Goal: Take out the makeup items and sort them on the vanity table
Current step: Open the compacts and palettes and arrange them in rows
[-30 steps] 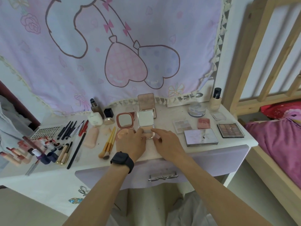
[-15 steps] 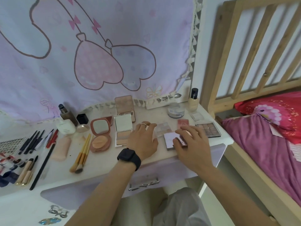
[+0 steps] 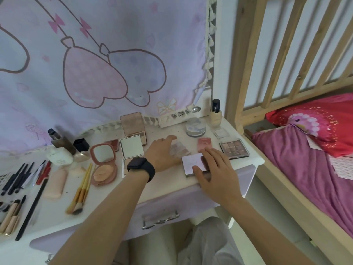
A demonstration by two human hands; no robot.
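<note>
Makeup lies spread over the white vanity table (image 3: 168,183). My left hand (image 3: 162,153), with a black watch on the wrist, lies flat with straight fingers over a small clear eyeshadow palette (image 3: 178,148). My right hand (image 3: 215,169) rests on a closed lavender palette (image 3: 192,162), fingers spread on its lid and thumb at its front edge. Just behind these are a pink blush compact (image 3: 204,143) and a brown eyeshadow palette (image 3: 235,149). An open white mirror compact (image 3: 131,148) and an open round pink compact (image 3: 104,163) sit to the left.
A clear jar (image 3: 195,127), a foundation bottle (image 3: 215,116) and an open pink palette (image 3: 133,127) stand at the back. Brushes (image 3: 80,190), pens (image 3: 24,173), a pink tube (image 3: 55,184) and bottles (image 3: 60,157) fill the left. A wooden bed rail (image 3: 248,73) borders the table's right side.
Both hands left the white mirror compact and moved right, the right onto the lavender palette, the left over the clear palette. The view swung right too.
</note>
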